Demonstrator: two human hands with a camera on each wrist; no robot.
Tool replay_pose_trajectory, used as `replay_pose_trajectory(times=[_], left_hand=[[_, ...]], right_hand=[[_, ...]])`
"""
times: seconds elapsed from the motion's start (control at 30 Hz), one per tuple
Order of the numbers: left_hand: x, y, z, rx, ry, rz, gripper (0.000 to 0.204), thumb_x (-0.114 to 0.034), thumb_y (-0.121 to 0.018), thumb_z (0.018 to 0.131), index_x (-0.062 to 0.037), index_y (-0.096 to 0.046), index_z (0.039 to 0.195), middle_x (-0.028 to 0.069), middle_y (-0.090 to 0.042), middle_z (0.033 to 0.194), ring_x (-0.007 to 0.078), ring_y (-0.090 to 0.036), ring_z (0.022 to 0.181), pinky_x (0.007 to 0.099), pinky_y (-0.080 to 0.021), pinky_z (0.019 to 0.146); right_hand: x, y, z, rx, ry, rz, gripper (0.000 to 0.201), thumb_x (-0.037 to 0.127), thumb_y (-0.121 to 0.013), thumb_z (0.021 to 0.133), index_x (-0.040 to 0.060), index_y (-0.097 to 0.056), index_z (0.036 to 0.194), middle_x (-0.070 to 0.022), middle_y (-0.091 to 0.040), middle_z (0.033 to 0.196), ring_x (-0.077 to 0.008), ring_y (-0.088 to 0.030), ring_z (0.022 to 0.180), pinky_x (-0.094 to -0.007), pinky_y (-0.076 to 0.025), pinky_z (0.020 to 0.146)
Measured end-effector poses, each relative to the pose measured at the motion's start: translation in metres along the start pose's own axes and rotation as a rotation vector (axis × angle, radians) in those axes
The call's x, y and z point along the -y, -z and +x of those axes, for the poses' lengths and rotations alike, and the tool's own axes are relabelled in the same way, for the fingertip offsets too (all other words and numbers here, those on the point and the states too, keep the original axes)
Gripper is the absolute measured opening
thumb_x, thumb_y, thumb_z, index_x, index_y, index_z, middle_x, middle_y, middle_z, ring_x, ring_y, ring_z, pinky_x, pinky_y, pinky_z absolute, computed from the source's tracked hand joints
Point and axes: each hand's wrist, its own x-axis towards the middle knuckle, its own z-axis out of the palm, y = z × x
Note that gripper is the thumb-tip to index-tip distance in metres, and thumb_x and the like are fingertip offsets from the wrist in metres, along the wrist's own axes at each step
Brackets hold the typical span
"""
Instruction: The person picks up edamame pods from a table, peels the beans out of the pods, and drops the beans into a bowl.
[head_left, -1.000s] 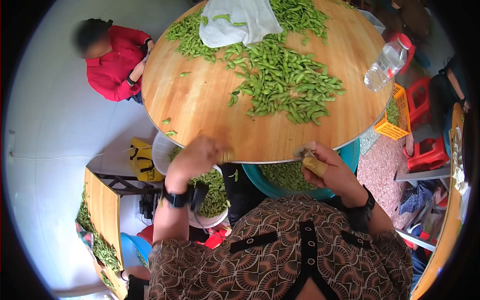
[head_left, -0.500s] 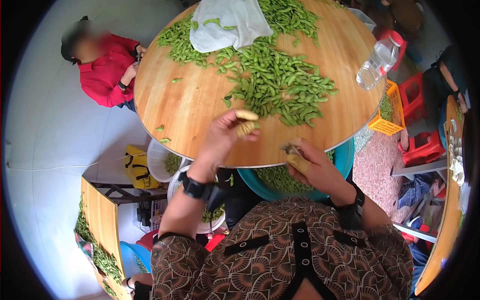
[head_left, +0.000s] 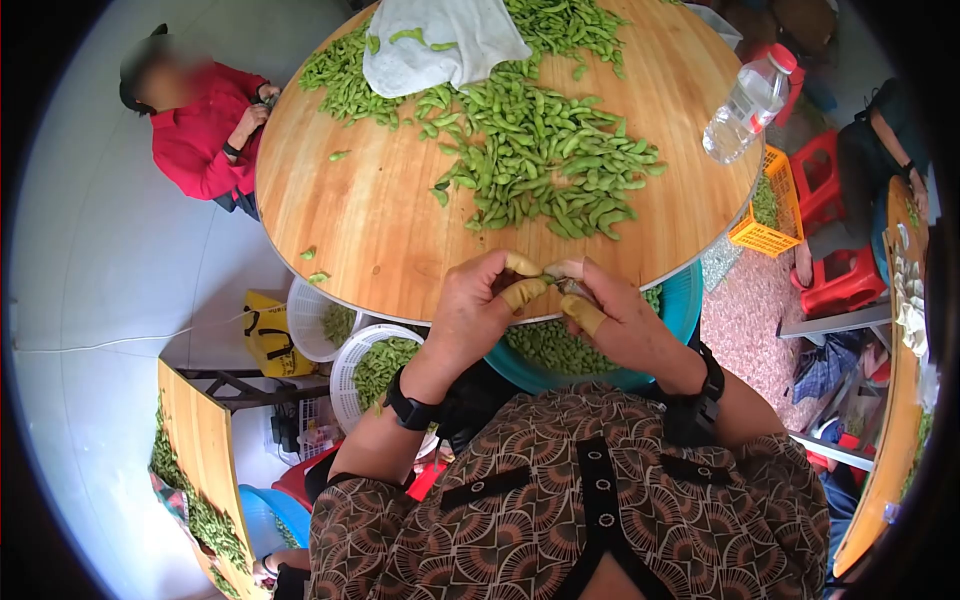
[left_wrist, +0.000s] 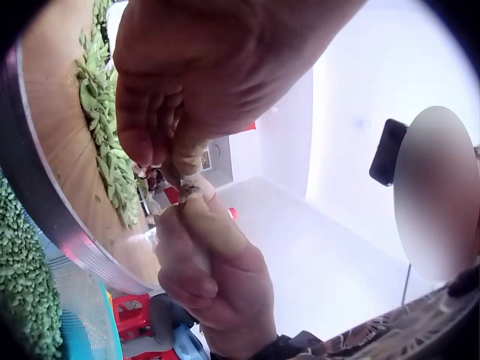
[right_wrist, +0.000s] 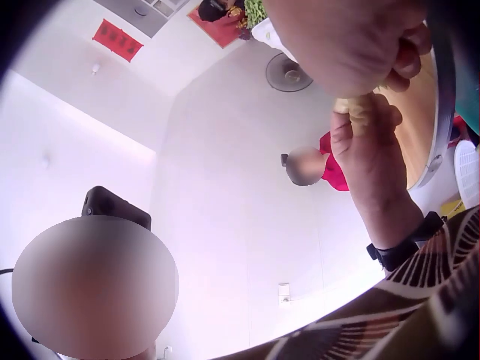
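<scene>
Over the near edge of the round wooden table [head_left: 390,215], my two hands meet at the fingertips. The left hand [head_left: 478,308] pinches a small green soybean pod [head_left: 548,280] between thumb and forefinger, both wrapped in yellowish covers. The right hand [head_left: 628,325], also with a yellowish cover on its thumb, grips a small greyish piece against the pod; its kind I cannot tell. In the left wrist view the right hand [left_wrist: 217,262] comes up from below to the left fingertips. A heap of green pods [head_left: 550,165] lies just beyond the hands.
Below the table edge stand a teal basin [head_left: 685,310] of shelled beans and white baskets [head_left: 345,375] of green pods. A white cloth [head_left: 440,50] lies on the heap's far part, and a water bottle [head_left: 745,105] stands at right. A person in red [head_left: 205,130] is at the left.
My left hand went from the near left edge towards the pods, then came back to meet the right hand, now with a pod in its fingers. The right hand stayed near the edge, gripping its small piece.
</scene>
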Motion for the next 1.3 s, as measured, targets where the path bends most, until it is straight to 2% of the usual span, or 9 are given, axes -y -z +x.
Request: replay_pose_trajectory(times=[0.13, 0.2, 0.5, 0.63, 0.73, 0.83, 0.9, 1.03, 1.3], left_hand=[[0.001, 0.002, 0.001, 0.028, -0.105, 0.143, 0.008, 0.000, -0.067, 0.086, -0.0008, -0.062, 0.093, 0.0019, -0.063, 0.078, 0.0058, -0.059, 0.067, 0.0222, -0.048, 0.057], [0.002, 0.003, 0.001, 0.033, -0.165, 0.174, 0.008, 0.000, -0.066, 0.086, -0.0008, -0.062, 0.092, 0.0021, -0.062, 0.076, 0.0058, -0.058, 0.066, 0.0226, -0.048, 0.056], [-0.004, -0.002, 0.001, 0.005, -0.046, 0.026, 0.007, -0.002, -0.067, 0.085, -0.0016, -0.063, 0.091, 0.0041, -0.063, 0.076, 0.0098, -0.060, 0.066, 0.0253, -0.049, 0.058], [-0.010, 0.003, 0.001, 0.060, -0.276, 0.463, 0.007, -0.001, -0.066, 0.085, -0.0012, -0.064, 0.091, 0.0061, -0.065, 0.080, 0.0137, -0.063, 0.073, 0.0263, -0.050, 0.063], [-0.020, 0.002, -0.003, 0.094, -0.441, 0.572, 0.009, -0.001, -0.069, 0.081, -0.0023, -0.066, 0.090, 0.0103, -0.065, 0.081, 0.0226, -0.065, 0.073, 0.0300, -0.050, 0.064], [-0.019, 0.000, -0.006, 0.160, -0.495, 0.547, 0.013, -0.001, -0.071, 0.078, -0.0028, -0.066, 0.089, 0.0114, -0.065, 0.082, 0.0280, -0.064, 0.074, 0.0320, -0.051, 0.064], [-0.018, -0.001, -0.009, 0.188, -0.508, 0.519, 0.014, -0.001, -0.072, 0.076, -0.0028, -0.066, 0.088, 0.0109, -0.065, 0.081, 0.0290, -0.064, 0.074, 0.0323, -0.051, 0.064], [-0.017, -0.009, -0.014, 0.142, -0.563, 0.523, 0.018, 0.001, -0.071, 0.075, -0.0023, -0.064, 0.092, 0.0125, -0.064, 0.083, 0.0304, -0.064, 0.075, 0.0343, -0.052, 0.064], [-0.002, -0.036, -0.020, -0.177, -0.597, 0.728, 0.021, 0.004, -0.068, 0.073, -0.0018, -0.062, 0.092, 0.0143, -0.061, 0.083, 0.0324, -0.062, 0.073, 0.0368, -0.052, 0.063]], right_hand=[[0.002, 0.002, -0.003, -0.028, 0.080, -0.171, 0.030, 0.009, -0.045, 0.094, 0.0062, -0.051, 0.123, -0.0020, -0.051, 0.074, -0.0102, -0.055, 0.066, -0.0258, -0.045, 0.060], [0.008, 0.003, -0.004, -0.008, -0.013, -0.089, 0.033, 0.002, -0.054, 0.085, 0.0024, -0.051, 0.118, -0.0200, -0.061, 0.087, -0.0353, -0.063, 0.081, -0.0383, -0.048, 0.070], [0.012, 0.005, -0.005, -0.043, 0.079, -0.201, 0.035, 0.000, -0.051, 0.083, 0.0039, -0.050, 0.118, -0.0236, -0.061, 0.091, -0.0428, -0.061, 0.090, -0.0424, -0.048, 0.072], [0.006, 0.007, -0.005, -0.076, 0.204, -0.329, 0.036, 0.000, -0.050, 0.082, 0.0056, -0.050, 0.118, -0.0226, -0.061, 0.087, -0.0437, -0.060, 0.087, -0.0439, -0.047, 0.070], [0.010, 0.016, -0.006, -0.043, 0.226, -0.486, 0.035, 0.002, -0.053, 0.083, 0.0074, -0.051, 0.117, -0.0204, -0.058, 0.079, -0.0410, -0.060, 0.077, -0.0444, -0.045, 0.064], [0.017, 0.030, -0.003, 0.139, 0.051, -0.214, 0.026, 0.010, -0.056, 0.087, 0.0099, -0.053, 0.113, -0.0124, -0.056, 0.070, -0.0272, -0.059, 0.061, -0.0359, -0.042, 0.054], [0.022, 0.036, -0.002, 0.305, -0.426, 0.279, 0.018, 0.019, -0.056, 0.092, 0.0103, -0.055, 0.109, -0.0027, -0.055, 0.069, -0.0104, -0.049, 0.052, -0.0249, -0.035, 0.045], [-0.002, 0.040, -0.002, 0.466, -0.450, 0.668, 0.016, 0.022, -0.054, 0.095, 0.0094, -0.056, 0.106, 0.0019, -0.054, 0.069, -0.0035, -0.042, 0.049, -0.0191, -0.028, 0.042], [-0.005, 0.001, -0.010, -0.043, -0.286, 0.543, 0.013, 0.016, -0.057, 0.093, 0.0047, -0.056, 0.098, -0.0028, -0.061, 0.073, -0.0054, -0.042, 0.044, -0.0205, -0.029, 0.040]])
